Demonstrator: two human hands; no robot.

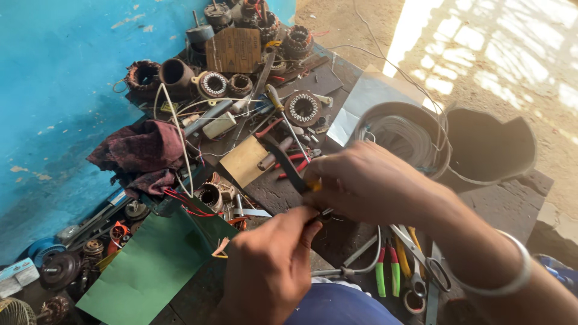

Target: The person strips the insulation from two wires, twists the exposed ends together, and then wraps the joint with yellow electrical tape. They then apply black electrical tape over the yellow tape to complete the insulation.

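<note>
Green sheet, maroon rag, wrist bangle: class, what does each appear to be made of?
Green sheet: probably stiff paper or thin plastic, matte, flat with crisp straight edges. Maroon rag: woven cloth, crumpled in soft folds. Bangle: likely metal, silvery and shiny.

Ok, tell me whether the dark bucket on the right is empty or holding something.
Empty, as far as shows: the dark bucket has a bare inside, while the container beside it is packed with coiled wire. Its bottom is shadowed.
</note>
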